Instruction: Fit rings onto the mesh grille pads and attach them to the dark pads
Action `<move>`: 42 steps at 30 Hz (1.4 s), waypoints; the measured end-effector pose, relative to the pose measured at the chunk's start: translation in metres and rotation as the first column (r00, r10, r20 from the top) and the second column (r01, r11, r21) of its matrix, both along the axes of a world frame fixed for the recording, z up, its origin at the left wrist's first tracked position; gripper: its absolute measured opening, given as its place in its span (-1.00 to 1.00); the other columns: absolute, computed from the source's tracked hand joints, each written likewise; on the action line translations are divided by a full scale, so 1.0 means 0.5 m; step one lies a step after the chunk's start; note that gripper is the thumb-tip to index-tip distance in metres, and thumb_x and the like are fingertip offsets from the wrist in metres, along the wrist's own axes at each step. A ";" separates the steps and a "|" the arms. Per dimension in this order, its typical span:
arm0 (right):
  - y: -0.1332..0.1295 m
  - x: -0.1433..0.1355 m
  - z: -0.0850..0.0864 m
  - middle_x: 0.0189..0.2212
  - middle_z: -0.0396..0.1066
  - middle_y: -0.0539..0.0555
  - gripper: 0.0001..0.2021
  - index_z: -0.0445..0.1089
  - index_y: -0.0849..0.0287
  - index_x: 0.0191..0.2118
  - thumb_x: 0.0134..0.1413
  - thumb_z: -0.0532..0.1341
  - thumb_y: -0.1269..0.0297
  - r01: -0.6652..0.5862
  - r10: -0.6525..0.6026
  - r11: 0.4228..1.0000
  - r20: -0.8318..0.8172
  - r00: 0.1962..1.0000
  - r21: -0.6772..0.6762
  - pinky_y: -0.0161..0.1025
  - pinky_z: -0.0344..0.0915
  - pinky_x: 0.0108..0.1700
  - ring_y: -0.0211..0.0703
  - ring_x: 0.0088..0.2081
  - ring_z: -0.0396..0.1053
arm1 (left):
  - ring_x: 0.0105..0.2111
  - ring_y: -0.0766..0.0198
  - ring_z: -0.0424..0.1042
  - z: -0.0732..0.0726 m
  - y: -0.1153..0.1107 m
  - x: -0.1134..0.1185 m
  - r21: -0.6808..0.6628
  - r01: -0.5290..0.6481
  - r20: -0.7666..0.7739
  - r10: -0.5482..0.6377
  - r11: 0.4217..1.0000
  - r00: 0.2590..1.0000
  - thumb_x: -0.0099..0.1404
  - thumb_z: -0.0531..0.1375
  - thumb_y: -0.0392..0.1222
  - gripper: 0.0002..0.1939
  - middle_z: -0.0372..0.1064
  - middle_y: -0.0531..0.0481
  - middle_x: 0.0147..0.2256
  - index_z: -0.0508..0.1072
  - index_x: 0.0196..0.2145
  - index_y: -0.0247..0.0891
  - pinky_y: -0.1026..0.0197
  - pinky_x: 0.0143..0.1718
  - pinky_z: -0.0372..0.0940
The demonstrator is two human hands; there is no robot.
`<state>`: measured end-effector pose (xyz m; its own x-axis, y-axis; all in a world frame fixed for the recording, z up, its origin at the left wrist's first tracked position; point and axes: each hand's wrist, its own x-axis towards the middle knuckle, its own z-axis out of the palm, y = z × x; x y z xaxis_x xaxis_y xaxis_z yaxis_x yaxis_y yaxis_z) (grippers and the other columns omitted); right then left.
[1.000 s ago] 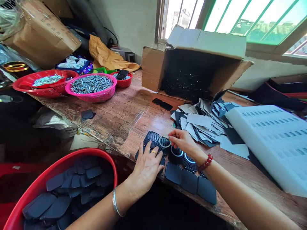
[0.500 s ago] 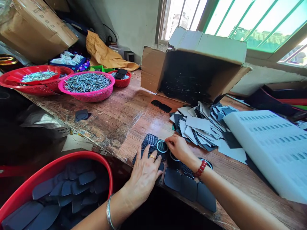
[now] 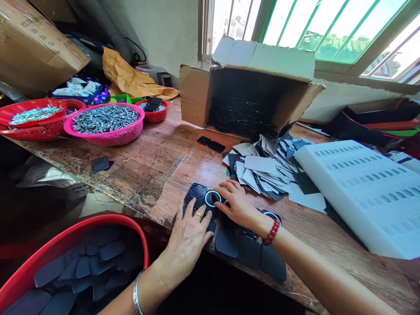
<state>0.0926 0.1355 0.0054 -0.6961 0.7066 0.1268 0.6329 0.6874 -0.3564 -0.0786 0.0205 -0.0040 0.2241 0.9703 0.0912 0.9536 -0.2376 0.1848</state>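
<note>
My left hand (image 3: 187, 232), with a ring and a silver bangle, lies with fingers spread on a black folding piece (image 3: 197, 191) at the table's front edge. A pale ring (image 3: 213, 198) sits on the round ribbed part of the piece beside it. My right hand (image 3: 238, 205), wearing a red bead bracelet, rests over the neighbouring black parts with its fingers apart, thumb near the pale ring. More black flaps (image 3: 251, 251) line the edge below my right wrist.
A red tub (image 3: 144, 236) of black plates stands at the lower left. A pink basket (image 3: 105, 139) of metal pins is farther back. Behind my hands are loose cards (image 3: 260, 165), a carton (image 3: 193, 96) and white foam (image 3: 357, 192).
My right hand has opened from a pinch and flattened over the black parts beside the pale ring. My left hand keeps its place on the piece. The whole view has shifted slightly.
</note>
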 end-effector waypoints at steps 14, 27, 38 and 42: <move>-0.005 -0.030 -0.015 0.15 0.32 0.31 -0.51 0.36 0.22 0.18 0.13 0.32 0.27 0.030 -0.029 0.999 0.064 0.998 -0.014 0.25 0.12 0.22 0.30 0.27 0.07 | 0.27 -0.24 0.15 0.006 -0.003 0.003 0.004 -0.006 -0.029 0.006 1.000 1.000 0.34 0.24 -0.05 -0.57 0.40 -0.10 0.15 0.44 0.13 -0.18 -0.43 0.27 -0.01; 0.169 0.424 0.128 -0.38 0.51 0.17 -0.84 0.47 0.24 -0.36 0.12 0.14 0.40 0.823 -0.798 0.548 -0.203 0.568 0.150 -0.12 0.33 -0.16 -0.02 -0.27 0.44 | 0.14 -0.26 0.28 -0.068 0.013 -0.029 0.322 0.141 -0.080 -0.122 0.936 0.989 0.34 0.07 -0.15 -0.63 0.52 -0.18 0.00 0.56 0.01 -0.17 -0.37 0.19 -0.02; 0.229 0.687 0.148 -0.51 0.47 0.13 -0.93 0.51 0.30 -0.41 0.01 0.27 0.45 0.964 -0.976 0.214 -0.006 0.218 0.157 -0.19 0.27 -0.31 -0.05 -0.36 0.44 | 0.07 -0.23 0.36 -0.075 0.019 -0.027 0.392 0.148 -0.125 -0.107 0.908 0.986 0.36 -0.02 -0.11 -0.59 0.54 -0.21 -0.06 0.58 -0.05 -0.15 -0.36 0.14 0.05; 0.247 0.681 0.156 -0.46 0.49 0.18 -0.95 0.51 0.31 -0.41 0.00 0.31 0.43 0.960 -0.974 0.215 0.114 0.196 0.181 -0.20 0.27 -0.32 -0.07 -0.36 0.45 | 0.06 -0.26 0.38 -0.078 0.018 -0.026 0.364 0.122 -0.084 -0.098 0.923 0.992 0.37 -0.01 -0.10 -0.60 0.53 -0.23 -0.05 0.57 -0.04 -0.13 -0.40 0.15 0.04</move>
